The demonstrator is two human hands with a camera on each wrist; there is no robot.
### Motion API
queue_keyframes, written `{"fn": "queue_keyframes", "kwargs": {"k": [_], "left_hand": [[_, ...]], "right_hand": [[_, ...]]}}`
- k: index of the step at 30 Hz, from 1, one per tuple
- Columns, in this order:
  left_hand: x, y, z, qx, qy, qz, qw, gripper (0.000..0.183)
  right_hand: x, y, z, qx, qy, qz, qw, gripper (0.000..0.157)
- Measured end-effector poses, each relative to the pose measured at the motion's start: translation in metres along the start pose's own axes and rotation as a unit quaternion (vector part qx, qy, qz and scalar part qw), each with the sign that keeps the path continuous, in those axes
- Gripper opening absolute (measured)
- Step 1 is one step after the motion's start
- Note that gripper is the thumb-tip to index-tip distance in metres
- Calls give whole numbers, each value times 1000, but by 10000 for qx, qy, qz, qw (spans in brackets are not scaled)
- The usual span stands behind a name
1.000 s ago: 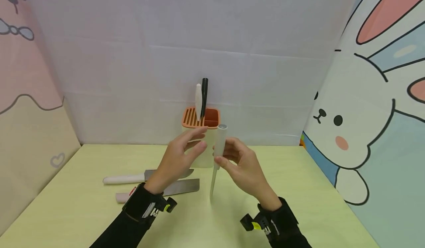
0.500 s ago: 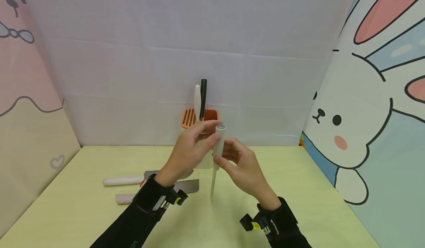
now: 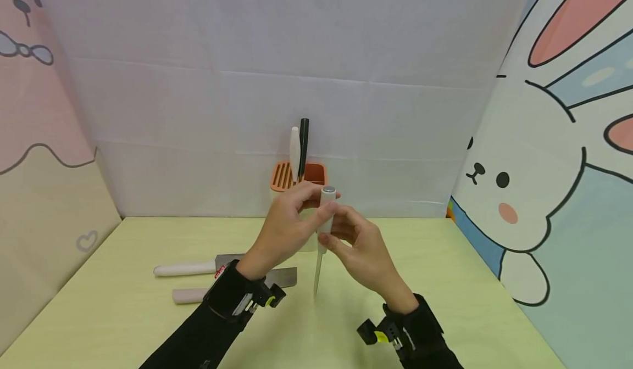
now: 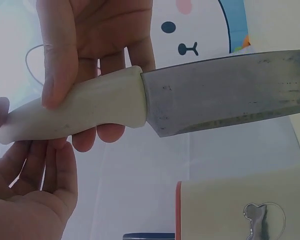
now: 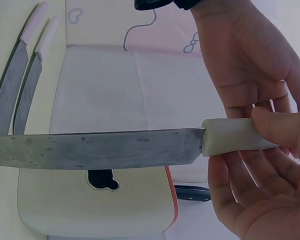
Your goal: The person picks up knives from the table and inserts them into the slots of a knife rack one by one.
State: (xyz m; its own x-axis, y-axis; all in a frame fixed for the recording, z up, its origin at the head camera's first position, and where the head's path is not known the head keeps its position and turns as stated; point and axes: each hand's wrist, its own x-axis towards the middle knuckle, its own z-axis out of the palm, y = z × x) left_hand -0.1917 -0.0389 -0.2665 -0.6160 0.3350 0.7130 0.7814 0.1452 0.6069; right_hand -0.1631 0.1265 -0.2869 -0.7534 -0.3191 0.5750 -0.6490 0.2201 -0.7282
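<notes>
A kitchen knife with a pale handle (image 3: pixel 323 242) points blade down over the table in front of the knife holder. My right hand (image 3: pixel 363 248) pinches the handle near the blade between thumb and fingers. My left hand (image 3: pixel 284 229) has its thumb and fingers around the handle's butt end, above the right hand. In the left wrist view the broad, spotted steel blade (image 4: pixel 225 92) shows from its side. The right wrist view also shows the blade (image 5: pixel 100 150) overlapping the holder.
The cream knife holder (image 3: pixel 274 193) with an orange slotted top stands against the back wall. A white-handled knife (image 3: pixel 294 146) and a black-handled one (image 3: pixel 304 144) stand in it. On the table's left lie a white-handled knife (image 3: pixel 183 269) and a pinkish-handled knife (image 3: pixel 190 296).
My left hand has moved right from beside the handle and taken hold of its butt end. My right hand and the knife have stayed nearly still.
</notes>
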Motion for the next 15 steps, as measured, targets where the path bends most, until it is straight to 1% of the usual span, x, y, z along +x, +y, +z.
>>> {"fn": "queue_keyframes", "kwargs": {"k": [1,4,6,8,12,15], "left_hand": [[0,1,0,24,9,0,10000,19],[0,17,-1,47,23,-89,9999,18],[0,17,0,66,34,-64,10000,18],[0,12,1,102,77,37,9999,19],[0,-6,3,251,163,268,9992,19],[1,-16,4,301,170,314,9989,19]], "right_hand": [[0,1,0,-5,-2,-7,10000,41],[-1,1,0,10,3,-16,10000,41],[-1,1,-1,16,0,-26,10000,41],[-1,1,-1,18,-9,-53,10000,41],[0,1,-2,-54,-41,-32,10000,44],[1,0,-3,-100,-43,38,9999,45]]}}
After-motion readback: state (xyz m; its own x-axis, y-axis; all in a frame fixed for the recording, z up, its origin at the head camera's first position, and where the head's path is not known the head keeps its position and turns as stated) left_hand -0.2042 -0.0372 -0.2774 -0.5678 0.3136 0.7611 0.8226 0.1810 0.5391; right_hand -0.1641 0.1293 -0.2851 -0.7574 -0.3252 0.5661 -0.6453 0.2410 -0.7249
